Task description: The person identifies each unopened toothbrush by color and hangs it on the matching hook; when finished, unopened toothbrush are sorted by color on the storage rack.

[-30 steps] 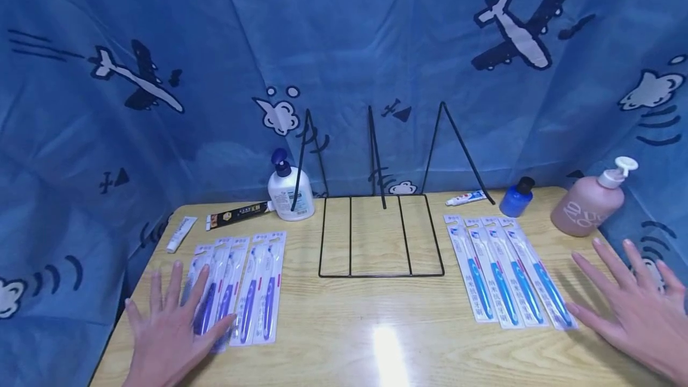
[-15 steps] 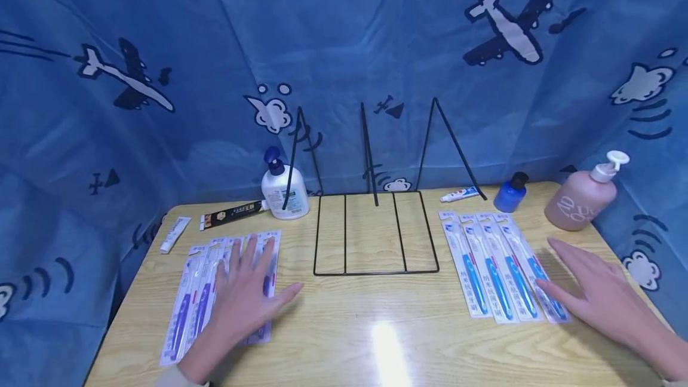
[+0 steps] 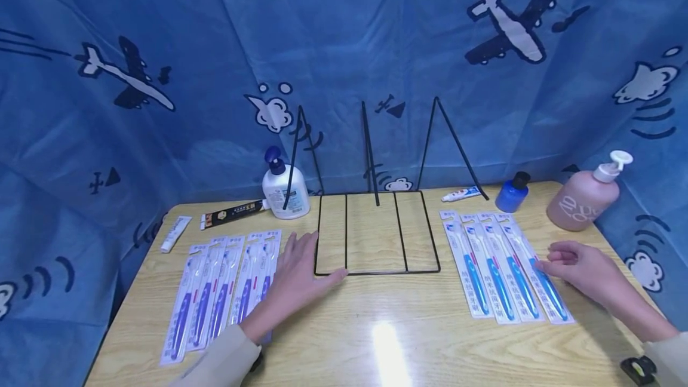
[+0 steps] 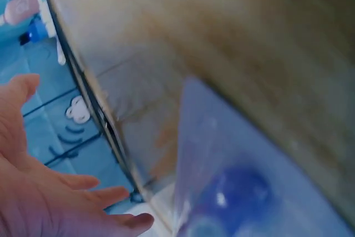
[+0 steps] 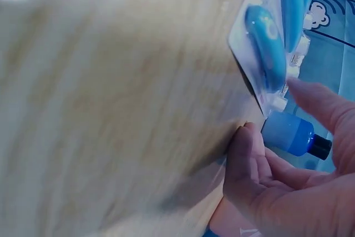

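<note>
My left hand (image 3: 301,270) is spread, palm down, at the left side of a black wire rack (image 3: 377,273), thumb over its front-left corner. Under and left of that wrist lie several packaged purple toothbrushes (image 3: 180,321). The left wrist view shows those fingers extended and parted, holding nothing. My right hand (image 3: 583,264) is beside several packaged blue toothbrushes (image 3: 475,285), its thumb at the edge of the rightmost pack. In the right wrist view, its fingers (image 5: 244,148) are bent down to the tabletop, with a gap between them and the thumb.
A white pump bottle (image 3: 290,193), a black toothpaste tube (image 3: 233,215) and a small white tube (image 3: 175,234) stand or lie at the back left. At the back right are another tube (image 3: 460,194), a blue bottle (image 3: 512,194) and a pink pump bottle (image 3: 583,202). Blue curtain hangs behind.
My left hand has moved rightward from over the purple toothbrushes to the rack. My right hand has come in leftward to the blue packs, its spread fingers now bent.
</note>
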Available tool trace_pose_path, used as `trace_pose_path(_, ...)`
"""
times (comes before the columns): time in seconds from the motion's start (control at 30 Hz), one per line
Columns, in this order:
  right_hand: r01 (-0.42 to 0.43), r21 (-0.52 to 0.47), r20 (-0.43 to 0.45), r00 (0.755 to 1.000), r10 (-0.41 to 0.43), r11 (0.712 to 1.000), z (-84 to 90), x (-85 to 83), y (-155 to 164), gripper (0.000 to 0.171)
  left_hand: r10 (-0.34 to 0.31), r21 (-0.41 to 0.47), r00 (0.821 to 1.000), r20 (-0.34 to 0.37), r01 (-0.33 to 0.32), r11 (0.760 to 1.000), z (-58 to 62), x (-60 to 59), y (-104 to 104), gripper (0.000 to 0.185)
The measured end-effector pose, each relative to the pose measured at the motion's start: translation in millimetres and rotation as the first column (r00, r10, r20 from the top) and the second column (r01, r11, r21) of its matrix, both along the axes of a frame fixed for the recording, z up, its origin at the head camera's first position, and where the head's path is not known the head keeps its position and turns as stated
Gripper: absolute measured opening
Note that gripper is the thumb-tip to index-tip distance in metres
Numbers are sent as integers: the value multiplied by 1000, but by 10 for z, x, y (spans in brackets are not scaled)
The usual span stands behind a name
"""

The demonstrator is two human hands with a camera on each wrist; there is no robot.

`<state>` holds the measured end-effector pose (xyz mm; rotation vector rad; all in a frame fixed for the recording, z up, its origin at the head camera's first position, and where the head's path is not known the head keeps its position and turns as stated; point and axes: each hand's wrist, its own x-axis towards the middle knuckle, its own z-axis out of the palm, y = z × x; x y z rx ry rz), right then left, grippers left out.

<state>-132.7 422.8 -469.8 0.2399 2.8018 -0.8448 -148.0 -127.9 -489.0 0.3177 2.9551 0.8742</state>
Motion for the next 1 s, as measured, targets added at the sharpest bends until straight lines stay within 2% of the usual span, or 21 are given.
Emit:
trace_pose_path(0.13, 31, -44, 60, 998, -29, 999, 35, -52, 31, 86, -8, 2, 998, 68, 8, 1000, -33, -16, 73, 117)
trace_pose_path(0.27, 31, -77, 87, 996, -25, 997, 44, -80, 32, 77, -10, 10, 996, 87, 9, 1000, -93, -51, 128, 120)
trace_pose_path(0.43, 41, -67, 114, 993, -34, 997, 59, -93, -49, 69, 22, 23, 997, 70, -24, 999, -253, -111, 133, 122)
trace_pose_path(0.57, 48, -21, 138, 989, -44, 999, 97, -92, -131, 72, 41, 17, 998, 46, -42, 999, -330, -141, 119, 125)
trace_pose_path(0.67, 45, -10, 149, 988, -43, 999, 94, -103, -141, 75, 39, 0, 998, 48, -40, 999, -326, -155, 114, 124)
trace_pose_path(0.8, 55, -58, 147, 988, -46, 997, 55, -121, -76, 68, 22, -10, 998, 51, -22, 1000, -290, -165, 121, 122)
trace_pose_path(0.9, 71, -146, 153, 987, -49, 987, 28, -123, -28, 62, 13, -20, 998, 54, -12, 1000, -243, -153, 110, 121)
trace_pose_path(1.0, 106, -279, 187, 981, -55, 954, 14, -111, 32, 56, 5, -16, 998, 61, -4, 1000, -199, -138, 81, 118)
